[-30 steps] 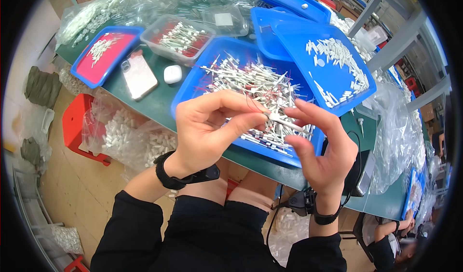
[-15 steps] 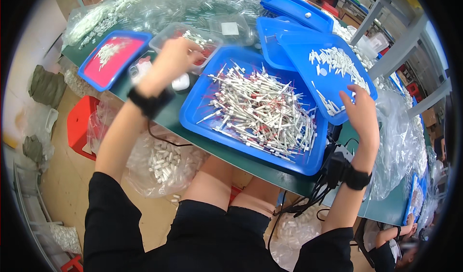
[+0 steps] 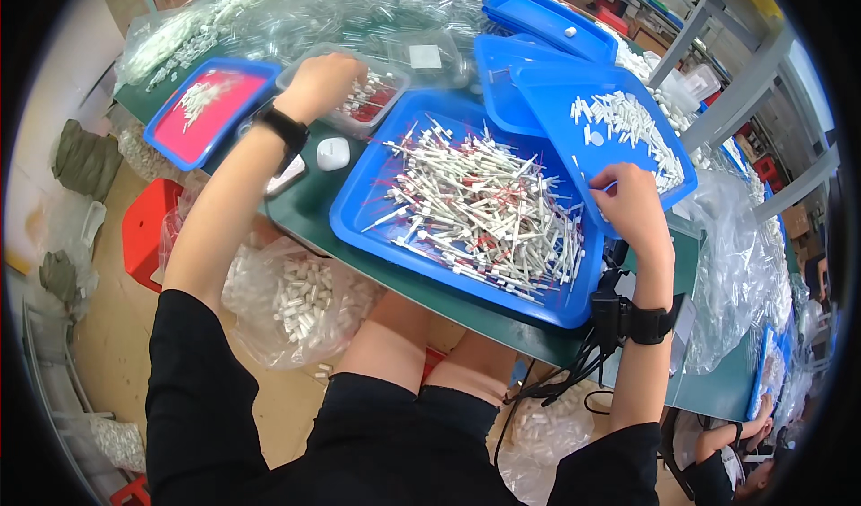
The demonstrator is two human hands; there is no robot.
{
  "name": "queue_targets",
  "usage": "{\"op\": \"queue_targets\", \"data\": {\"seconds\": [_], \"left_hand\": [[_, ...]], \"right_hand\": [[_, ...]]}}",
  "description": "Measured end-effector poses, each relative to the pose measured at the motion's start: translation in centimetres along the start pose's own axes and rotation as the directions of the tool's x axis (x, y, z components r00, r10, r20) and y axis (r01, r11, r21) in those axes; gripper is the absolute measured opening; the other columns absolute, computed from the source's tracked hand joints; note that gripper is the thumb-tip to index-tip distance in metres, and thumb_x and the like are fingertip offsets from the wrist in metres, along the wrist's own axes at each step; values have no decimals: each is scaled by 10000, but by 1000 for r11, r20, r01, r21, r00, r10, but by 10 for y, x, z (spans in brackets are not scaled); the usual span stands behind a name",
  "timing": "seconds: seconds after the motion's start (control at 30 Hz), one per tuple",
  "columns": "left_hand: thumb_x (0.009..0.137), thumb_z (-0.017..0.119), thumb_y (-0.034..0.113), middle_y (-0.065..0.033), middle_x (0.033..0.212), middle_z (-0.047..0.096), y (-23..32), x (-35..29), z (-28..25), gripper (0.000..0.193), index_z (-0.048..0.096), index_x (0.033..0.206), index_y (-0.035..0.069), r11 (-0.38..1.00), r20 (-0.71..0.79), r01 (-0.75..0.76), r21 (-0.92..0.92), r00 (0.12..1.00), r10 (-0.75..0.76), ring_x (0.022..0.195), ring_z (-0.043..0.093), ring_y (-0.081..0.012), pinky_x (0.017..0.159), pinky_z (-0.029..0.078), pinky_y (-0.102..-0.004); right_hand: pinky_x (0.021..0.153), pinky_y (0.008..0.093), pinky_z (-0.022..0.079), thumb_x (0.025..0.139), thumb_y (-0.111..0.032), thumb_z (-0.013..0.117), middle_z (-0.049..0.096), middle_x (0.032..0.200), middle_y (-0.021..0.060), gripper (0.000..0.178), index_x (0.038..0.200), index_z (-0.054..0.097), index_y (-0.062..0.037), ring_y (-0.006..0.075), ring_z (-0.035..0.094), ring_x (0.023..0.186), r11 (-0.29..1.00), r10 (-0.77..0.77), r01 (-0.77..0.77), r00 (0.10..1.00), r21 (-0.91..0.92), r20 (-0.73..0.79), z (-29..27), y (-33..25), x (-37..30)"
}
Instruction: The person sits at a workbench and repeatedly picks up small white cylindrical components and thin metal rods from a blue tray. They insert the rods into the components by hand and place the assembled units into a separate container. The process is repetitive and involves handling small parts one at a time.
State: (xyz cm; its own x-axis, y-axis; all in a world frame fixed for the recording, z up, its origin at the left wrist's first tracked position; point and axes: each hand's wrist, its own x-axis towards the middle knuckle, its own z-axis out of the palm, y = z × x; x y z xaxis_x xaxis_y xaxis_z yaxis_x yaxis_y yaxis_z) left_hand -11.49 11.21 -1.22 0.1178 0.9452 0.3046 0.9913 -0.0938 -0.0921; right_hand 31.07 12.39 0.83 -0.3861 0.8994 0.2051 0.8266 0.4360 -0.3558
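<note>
My left hand (image 3: 325, 86) reaches into a clear plastic box (image 3: 397, 102) of small white and red pieces. Its fingers are curled down among them, and whatever they hold is hidden. At the near edge of a tilted blue tray (image 3: 560, 116) with short white tubes (image 3: 635, 129), my right hand (image 3: 630, 203) has thumb and forefinger drawn together in a pinch. Anything between them is too small to make out. Between my hands lies a large blue tray (image 3: 377, 234), heaped with thin white sticks (image 3: 489, 205) that have red strands among them.
Left of the box sits a blue tray with a pink bottom (image 3: 175, 134). A small white case (image 3: 333, 153) lies near my left wrist. Black cables (image 3: 574, 362) hang at the table's front edge. A red stool (image 3: 148, 228) and bags of white tubes (image 3: 305, 304) are below.
My left hand has moved up and left, curling into the clear box. My right hand has come left and down along the tilted tray, its fingers going from spread to pinched.
</note>
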Motion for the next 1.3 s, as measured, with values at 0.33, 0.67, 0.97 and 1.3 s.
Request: {"op": "queue_targets", "data": {"seconds": [0.33, 0.67, 0.97, 1.3], "left_hand": [[827, 547, 126, -102, 968, 630, -1, 1, -2, 183, 617, 995, 106, 998, -18, 37, -51, 999, -38, 965, 603, -301, 784, 491, -427], [795, 622, 112, -116, 971, 657, -16, 1, 0, 184, 671, 968, 72, 981, -141, 49, -188, 987, -76, 926, 633, -269, 797, 509, -360], [778, 705, 107, -120, 873, 717, -7, -2, -43, 194, 723, 956, 32, 711, -309, 152, -686, 824, -475, 822, 686, -175, 719, 529, -292], [943, 552, 73, -217, 1087, 648, 153, -85, -96, 296, 556, 1210, -55, -411, -195, -299, -861, 941, -277, 917, 677, -249, 820, 567, -339]], "right_hand": [[676, 419, 498, 848, -172, 594, 680, 823, 143, 135, 923, 609, -61, 331, 655, 765, 996, 3, -30, 954, -85, -300, -2, 9, -5], [638, 332, 468, 878, -186, 601, 689, 861, 66, 102, 947, 596, -111, 213, 651, 726, 998, 62, -46, 901, 48, -429, -15, -14, -26], [645, 307, 476, 881, -140, 611, 686, 843, 65, 90, 951, 602, -84, 184, 645, 716, 995, 17, 30, 888, 94, -460, -19, -23, -31], [664, 227, 508, 821, -3, 684, 696, 937, 70, 182, 1004, 687, -5, 107, 647, 809, 594, -131, 310, 948, 743, -291, -16, -102, -68]]}}
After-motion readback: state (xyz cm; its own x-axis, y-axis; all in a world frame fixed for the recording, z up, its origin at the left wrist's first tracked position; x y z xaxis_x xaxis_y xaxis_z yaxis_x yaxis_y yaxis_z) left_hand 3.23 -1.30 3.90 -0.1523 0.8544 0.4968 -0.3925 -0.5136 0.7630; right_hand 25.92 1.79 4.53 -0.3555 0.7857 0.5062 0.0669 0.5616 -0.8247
